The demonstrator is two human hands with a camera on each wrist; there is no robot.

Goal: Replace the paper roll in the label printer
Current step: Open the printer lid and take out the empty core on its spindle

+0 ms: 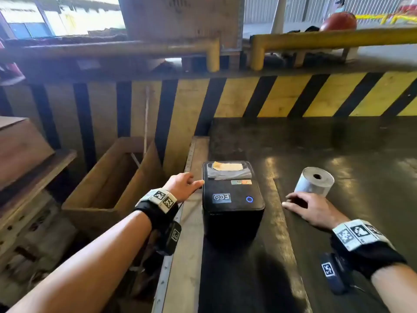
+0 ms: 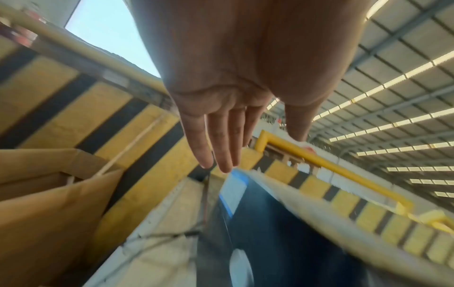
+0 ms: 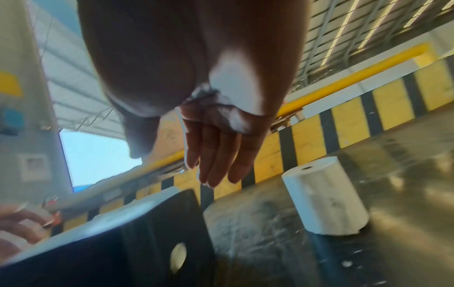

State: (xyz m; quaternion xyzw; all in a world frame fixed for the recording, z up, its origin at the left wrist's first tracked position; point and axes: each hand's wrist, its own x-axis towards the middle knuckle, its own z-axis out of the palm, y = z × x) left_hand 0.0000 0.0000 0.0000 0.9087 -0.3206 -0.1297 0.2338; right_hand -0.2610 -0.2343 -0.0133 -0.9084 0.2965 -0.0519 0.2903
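Printer [image 1: 232, 199] stands shut mid-table in our head view, spare roll [image 1: 314, 181] upright at its three o'clock — handy. Our left hand [image 1: 182, 185] reaches its nine o'clock edge, fingers straight; right hand [image 1: 309, 208] spread, empty. Left wrist: blurred, contact unclear. Right wrist: latch hidden — old roll unseen.

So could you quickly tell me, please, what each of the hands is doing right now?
Left hand: open, holding nothing, fingertips at the label printer's left edge.
Right hand: open, holding nothing, near the paper roll.
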